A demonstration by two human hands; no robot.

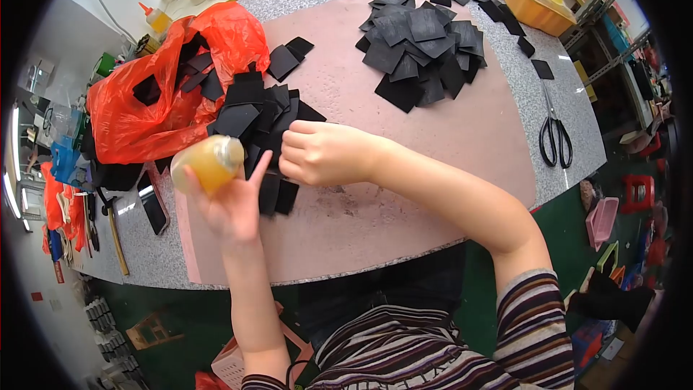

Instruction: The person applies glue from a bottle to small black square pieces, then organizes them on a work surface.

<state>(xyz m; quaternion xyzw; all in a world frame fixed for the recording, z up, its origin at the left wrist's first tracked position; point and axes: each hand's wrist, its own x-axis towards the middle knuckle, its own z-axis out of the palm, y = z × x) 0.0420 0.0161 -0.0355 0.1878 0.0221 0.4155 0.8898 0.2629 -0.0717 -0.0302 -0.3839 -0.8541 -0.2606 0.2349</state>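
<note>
Left hand (232, 209), part-open, cradles a bottle (206, 164), seemingly needing steadiness; right hand (321, 155) curls closed, contents unclear, beside black pieces (237, 118) toward the surface's (162, 254) left edge.

The bottle (211, 162) is cradled by the left hand (229, 206), the palm turned up and one digit spread away from the bottle toward the right hand (312, 153). The left forearm is extended almost straight below the bottle. To the bottle's right, the right hand is held with fingers curled inward, its arm bent sharply at the elbow; both forearms are bare.
</note>
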